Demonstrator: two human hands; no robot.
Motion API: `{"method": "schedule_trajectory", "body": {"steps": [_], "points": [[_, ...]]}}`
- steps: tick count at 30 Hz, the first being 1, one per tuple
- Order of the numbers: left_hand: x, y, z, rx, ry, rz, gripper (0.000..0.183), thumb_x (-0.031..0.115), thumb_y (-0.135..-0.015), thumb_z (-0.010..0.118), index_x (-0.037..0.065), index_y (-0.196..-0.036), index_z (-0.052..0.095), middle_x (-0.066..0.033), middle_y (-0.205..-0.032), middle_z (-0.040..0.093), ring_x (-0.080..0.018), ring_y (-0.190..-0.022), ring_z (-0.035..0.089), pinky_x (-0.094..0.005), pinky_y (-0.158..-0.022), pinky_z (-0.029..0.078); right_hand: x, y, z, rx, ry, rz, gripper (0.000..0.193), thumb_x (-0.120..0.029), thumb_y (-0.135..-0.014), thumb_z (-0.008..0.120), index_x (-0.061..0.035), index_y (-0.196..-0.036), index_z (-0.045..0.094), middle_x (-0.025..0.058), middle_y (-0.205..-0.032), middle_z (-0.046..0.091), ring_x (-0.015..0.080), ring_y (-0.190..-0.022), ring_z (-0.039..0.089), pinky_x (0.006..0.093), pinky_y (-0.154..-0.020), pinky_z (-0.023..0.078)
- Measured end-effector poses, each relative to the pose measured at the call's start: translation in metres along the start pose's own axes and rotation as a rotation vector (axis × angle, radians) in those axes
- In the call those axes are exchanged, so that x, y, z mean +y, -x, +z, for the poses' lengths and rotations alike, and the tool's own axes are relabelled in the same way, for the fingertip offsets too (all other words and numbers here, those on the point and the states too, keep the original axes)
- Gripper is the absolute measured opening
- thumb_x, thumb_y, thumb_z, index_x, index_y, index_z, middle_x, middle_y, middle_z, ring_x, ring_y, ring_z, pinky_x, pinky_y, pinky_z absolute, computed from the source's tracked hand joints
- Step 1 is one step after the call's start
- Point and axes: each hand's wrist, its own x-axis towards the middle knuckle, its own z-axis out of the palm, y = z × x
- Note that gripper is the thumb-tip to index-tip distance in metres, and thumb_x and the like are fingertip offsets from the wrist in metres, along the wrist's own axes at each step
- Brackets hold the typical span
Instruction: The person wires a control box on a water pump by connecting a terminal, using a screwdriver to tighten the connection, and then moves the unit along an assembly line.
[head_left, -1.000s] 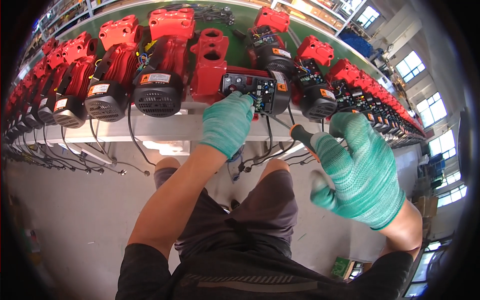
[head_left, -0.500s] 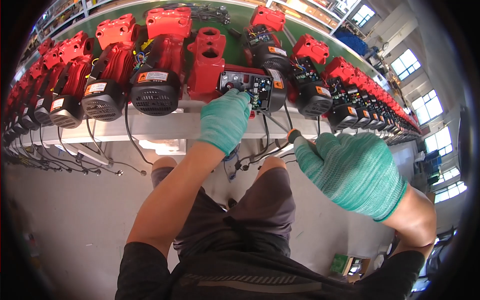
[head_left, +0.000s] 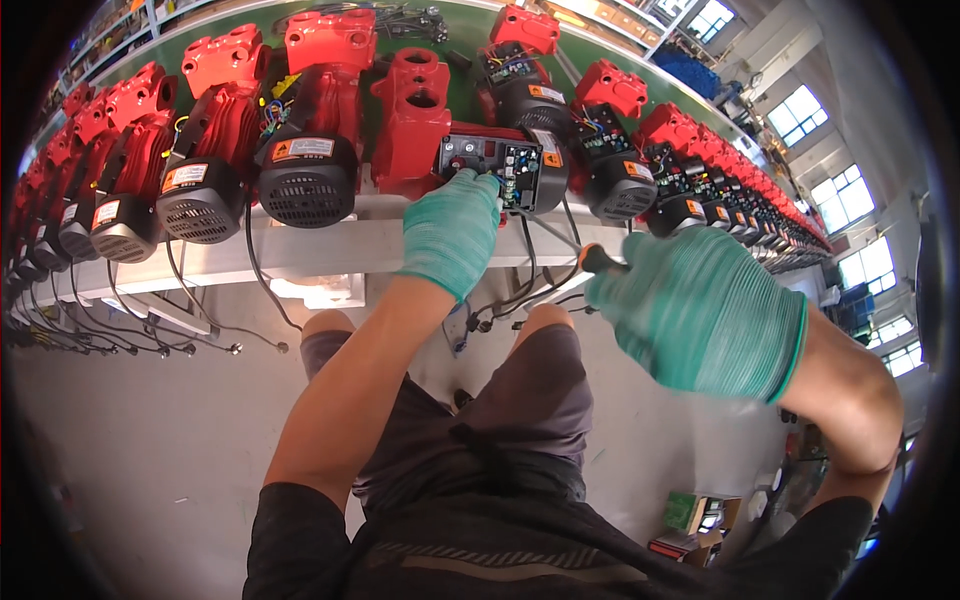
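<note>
In a green knit glove, my right hand point(head_left: 705, 315) is closed round a screwdriver point(head_left: 594, 258) with an orange and black handle. The shaft slants up and left to the near edge of an open black control box, where its tip is hard to make out. This box, with a circuit board point(head_left: 518, 170) inside, is on the side of a red pump point(head_left: 412, 125) with a black motor cover point(head_left: 552, 180). My left hand point(head_left: 452, 230), gloved too, has its fingertips bunched at the box's near left edge; what they pinch, if anything, is hidden.
More red pumps point(head_left: 310, 140) with black motor ends stand in a row to the left and right on the green bench point(head_left: 455, 90). Power cords point(head_left: 262, 270) hang off the front edge. Loose cables point(head_left: 400, 22) lie at the back. Boxes point(head_left: 698, 515) sit on the floor, lower right.
My right hand has turned and risen slightly, blurred by motion, with the screwdriver still in it. The left hand stays at the box. The whole view has shifted a little.
</note>
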Motion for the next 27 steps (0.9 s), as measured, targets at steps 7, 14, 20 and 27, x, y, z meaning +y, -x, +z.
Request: {"method": "schedule_trajectory", "body": {"steps": [7,14,20,27], "points": [[-0.013,0.007,-0.016,-0.062,-0.045,-0.083,0.017,0.019,-0.095,0.064,0.009,-0.107,0.068,-0.0119,-0.106,0.068,-0.036,-0.092,0.068,-0.0477,-0.083,0.055,0.005,-0.014,0.028,0.285,-0.689,0.3,0.024,-0.006,-0.091,0.063,0.0024,-0.112,0.069,0.0177,-0.078,0.066,0.0334,-0.074,0.069,0.0427,-0.065,0.054],[-0.006,0.004,-0.005,-0.031,-0.003,-0.027,0.016,0.019,-0.094,0.064,0.009,-0.107,0.068,-0.0119,-0.104,0.067,-0.0358,-0.092,0.068,-0.0471,-0.082,0.055,-0.02,-0.019,0.013,0.126,0.299,0.18,0.017,-0.016,-0.091,0.065,-0.0071,-0.104,0.072,0.012,-0.094,0.068,0.0257,-0.075,0.067,0.0367,-0.061,0.056],[-0.014,0.008,-0.007,-0.002,-0.07,-0.019,0.017,0.02,-0.095,0.063,0.009,-0.107,0.067,-0.0116,-0.106,0.068,-0.0354,-0.093,0.068,-0.0465,-0.082,0.056,0.017,-0.023,0.038,0.394,-0.764,-0.146,0.028,0.012,-0.079,0.057,-0.0039,-0.096,0.073,0.0119,-0.084,0.073,0.0259,-0.075,0.07,0.0339,-0.071,0.058],[-0.003,0.004,-0.007,-0.047,-0.037,-0.011,0.017,0.02,-0.095,0.064,0.009,-0.107,0.069,-0.0124,-0.108,0.07,-0.0355,-0.094,0.068,-0.0463,-0.084,0.056,-0.007,-0.005,0.048,0.47,-0.967,0.329,0.024,0.012,-0.076,0.054,-0.0023,-0.086,0.069,0.0139,-0.084,0.072,0.0312,-0.075,0.07,0.0371,-0.068,0.056]]}}
